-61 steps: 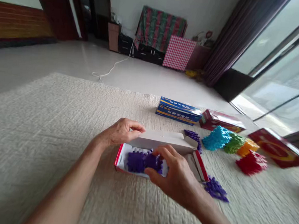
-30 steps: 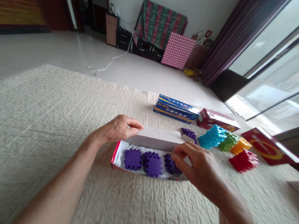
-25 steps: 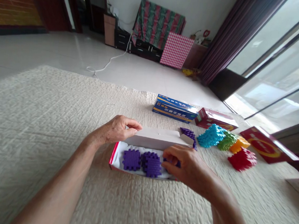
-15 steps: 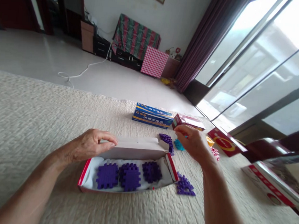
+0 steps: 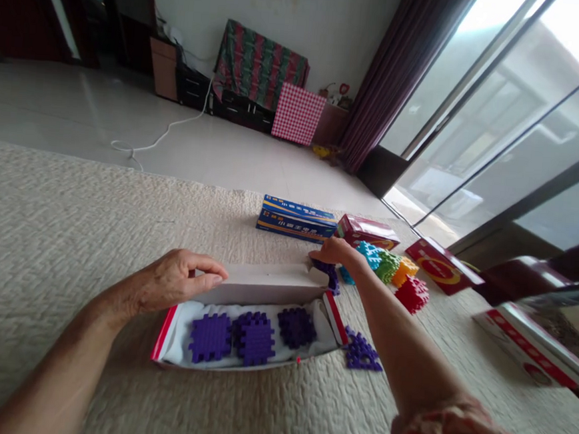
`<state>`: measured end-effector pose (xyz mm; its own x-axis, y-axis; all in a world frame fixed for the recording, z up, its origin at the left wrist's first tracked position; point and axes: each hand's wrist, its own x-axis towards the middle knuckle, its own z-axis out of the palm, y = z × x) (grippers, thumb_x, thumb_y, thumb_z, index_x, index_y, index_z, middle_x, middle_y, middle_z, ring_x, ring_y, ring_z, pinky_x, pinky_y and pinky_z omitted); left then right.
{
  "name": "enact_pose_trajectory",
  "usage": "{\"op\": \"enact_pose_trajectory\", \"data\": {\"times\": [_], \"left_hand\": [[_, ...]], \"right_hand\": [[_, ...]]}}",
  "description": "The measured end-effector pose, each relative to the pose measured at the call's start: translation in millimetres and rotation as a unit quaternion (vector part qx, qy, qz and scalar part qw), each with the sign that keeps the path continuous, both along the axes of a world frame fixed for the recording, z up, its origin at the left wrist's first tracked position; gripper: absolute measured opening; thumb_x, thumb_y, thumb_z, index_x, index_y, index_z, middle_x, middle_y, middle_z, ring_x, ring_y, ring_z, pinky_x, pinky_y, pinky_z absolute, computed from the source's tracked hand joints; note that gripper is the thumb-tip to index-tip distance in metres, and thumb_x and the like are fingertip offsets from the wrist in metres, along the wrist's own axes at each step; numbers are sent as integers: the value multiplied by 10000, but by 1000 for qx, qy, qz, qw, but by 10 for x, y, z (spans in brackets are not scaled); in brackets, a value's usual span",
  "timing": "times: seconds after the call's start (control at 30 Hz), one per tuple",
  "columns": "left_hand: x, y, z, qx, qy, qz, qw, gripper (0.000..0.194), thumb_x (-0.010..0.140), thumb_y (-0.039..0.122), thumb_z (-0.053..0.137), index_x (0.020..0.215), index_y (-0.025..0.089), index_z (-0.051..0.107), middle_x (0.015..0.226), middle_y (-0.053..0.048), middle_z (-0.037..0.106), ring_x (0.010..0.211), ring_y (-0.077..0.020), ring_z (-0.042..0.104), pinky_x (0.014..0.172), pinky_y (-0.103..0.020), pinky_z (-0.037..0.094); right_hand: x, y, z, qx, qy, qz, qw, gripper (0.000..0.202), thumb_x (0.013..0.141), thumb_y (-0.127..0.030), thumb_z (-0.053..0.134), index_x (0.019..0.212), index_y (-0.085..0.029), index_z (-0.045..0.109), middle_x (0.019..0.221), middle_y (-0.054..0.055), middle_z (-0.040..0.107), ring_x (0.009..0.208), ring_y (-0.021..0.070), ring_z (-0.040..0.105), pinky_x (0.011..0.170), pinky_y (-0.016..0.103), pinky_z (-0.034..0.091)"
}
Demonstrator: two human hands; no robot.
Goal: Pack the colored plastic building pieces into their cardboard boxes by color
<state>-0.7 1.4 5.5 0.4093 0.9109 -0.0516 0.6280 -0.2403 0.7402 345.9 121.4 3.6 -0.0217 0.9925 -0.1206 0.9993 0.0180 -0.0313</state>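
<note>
An open white box with red ends [image 5: 162,337] lies in front of me, lined with white padding. Inside are purple interlocking toy tiles [image 5: 210,337], one pair overlapping in the middle. My left hand [image 5: 179,278] is closed at the left end of the raised box lid [image 5: 269,275], thumb and forefinger at its edge. Beyond the box's right corner, my right hand [image 5: 337,250] has its fingers together on the far tip of a purple toy piece [image 5: 333,279]; its fingertips are partly hidden. Another purple piece [image 5: 363,352] lies by the box's right end.
Blue, green, orange and red toy pieces [image 5: 412,294] cluster beside my right forearm. Behind stand a blue box [image 5: 296,221] and a dark red box [image 5: 367,232]. Farther right are a red box [image 5: 441,266] and a larger white-and-red box [image 5: 524,346]. Everything rests on a quilted cream cover [image 5: 68,226].
My right hand has moved left and down, from above the coloured pieces to the purple piece behind the box. My left hand stays at the lid.
</note>
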Motion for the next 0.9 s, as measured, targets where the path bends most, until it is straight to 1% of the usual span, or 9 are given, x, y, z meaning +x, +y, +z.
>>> {"op": "enact_pose_trajectory", "data": {"times": [0.13, 0.2, 0.27, 0.33, 0.4, 0.5, 0.6, 0.7, 0.9], "left_hand": [[-12, 3, -11, 0, 11, 1, 1000, 350, 801, 448, 516, 970, 243, 745, 926, 7, 752, 823, -170, 666, 770, -233, 498], [-18, 5, -26, -4, 9, 2, 1000, 352, 802, 450, 515, 970, 243, 745, 891, 8, 750, 805, -167, 664, 759, -233, 501], [-22, 10, -43, -7, 2, 4, 1000, 355, 796, 458, 520, 973, 247, 744, 864, 9, 747, 811, -173, 663, 770, -242, 504], [-26, 17, -56, -8, -4, 4, 1000, 356, 791, 465, 526, 977, 252, 743, 862, 8, 745, 828, -180, 662, 798, -257, 504], [-29, 22, -59, -9, -8, 3, 1000, 355, 790, 464, 532, 985, 254, 742, 894, 5, 746, 839, -181, 661, 825, -267, 501], [-29, 22, -48, -11, -8, 2, 1000, 357, 787, 461, 537, 994, 253, 742, 934, -3, 745, 850, -184, 660, 850, -275, 496], [-27, 17, -39, -12, -11, 7, 1000, 367, 780, 470, 541, 998, 252, 741, 917, -3, 745, 848, -187, 659, 849, -277, 501], [-25, 12, -38, -15, -13, 8, 1000, 369, 777, 475, 543, 990, 250, 742, 893, 0, 743, 831, -184, 657, 836, -273, 507], [-20, -6, -22, -13, -13, 13, 1000, 360, 783, 465, 551, 1001, 251, 741, 884, 0, 747, 810, -181, 653, 792, -259, 513]], "right_hand": [[-33, -58, 38, -16, -12, -1, 1000, 398, 815, -378, 533, 832, -46, 752, 854, 140, 722, 882, 262, 694, 709, 271, 443], [-34, -150, 133, -2, -16, -1, 1000, 379, 824, -364, 520, 845, -61, 746, 847, 146, 721, 877, 276, 691, 712, 294, 446], [-30, -315, 261, 43, -4, 1, 999, 325, 812, -373, 556, 881, -110, 733, 845, 151, 722, 860, 294, 682, 710, 336, 463], [-42, -574, 389, 123, 38, 17, 992, 320, 807, -390, 567, 955, -140, 701, 876, 134, 715, 848, 276, 671, 725, 354, 472], [-88, -916, 483, 168, 96, 59, 979, 341, 789, -392, 596, 1024, -152, 659, 958, 119, 703, 849, 246, 658, 736, 354, 485], [-226, -1461, 519, 158, 158, 138, 965, 337, 787, -362, 620, 1072, -182, 603, 996, 81, 682, 856, 207, 643, 753, 342, 501], [-392, -1840, 454, 120, 159, 162, 967, 369, 782, -358, 636, 1107, -196, 569, 1002, 76, 658, 871, 216, 628, 756, 364, 509], [-505, -1967, 377, 87, 135, 158, 974, 346, 796, -365, 624, 1100, -205, 579, 1034, 88, 640, 903, 239, 620, 774, 397, 512], [-542, -1912, 339, 88, 90, 151, 981, 263, 798, -372, 625, 988, -192, 598, 959, 96, 636, 871, 254, 609, 770, 428, 504]]}}
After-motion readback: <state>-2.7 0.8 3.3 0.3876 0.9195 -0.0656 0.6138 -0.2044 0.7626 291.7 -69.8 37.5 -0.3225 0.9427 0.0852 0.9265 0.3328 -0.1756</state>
